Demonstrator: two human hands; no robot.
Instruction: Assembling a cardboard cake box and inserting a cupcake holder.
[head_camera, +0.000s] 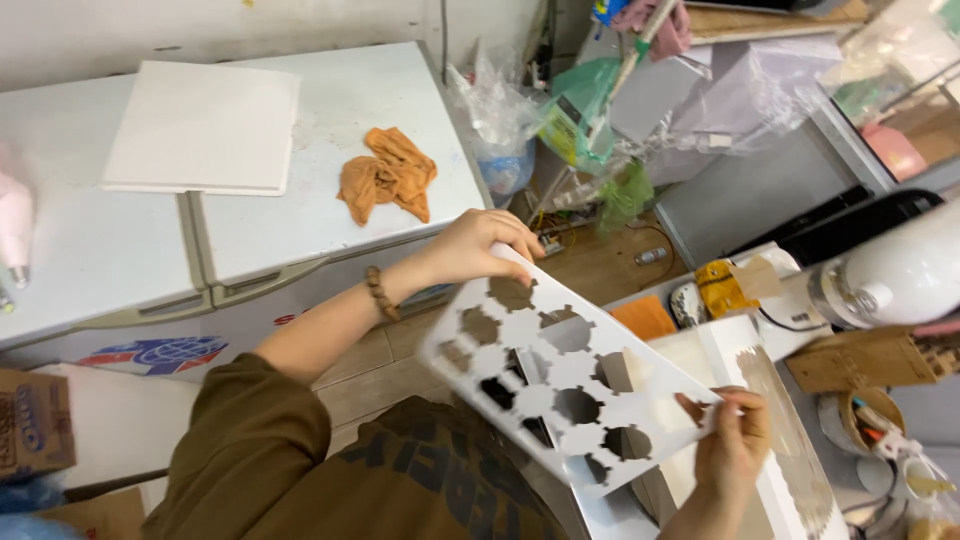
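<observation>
Two hands hold one white cardboard insert (560, 385), a flat sheet punched with round scalloped holes, tilted in the air above the person's lap and a white box (790, 480). From the left: a brown carton (35, 425) sits at the edge, then a white chest freezer (330, 215) carrying a white square board (205, 125) and a crumpled orange cloth (388, 175). The left hand (480, 248), with a bead bracelet (380, 293) on the wrist, grips the insert's upper corner, fingers curled over the edge. The right hand (735, 440) pinches the lower right edge between thumb and fingers. I judge the sheet light and fairly stiff, yet weak at the thin bridges between holes, so it likely creases if twisted or squeezed mid-span; solid margins and corners look the safest grip. Further right, clear plastic bags (510, 115) and a green one crowd the floor gap, and a white stand mixer (895, 280) and a wooden holder (870, 360) stand close beside the box, leaving little elbow room there.
</observation>
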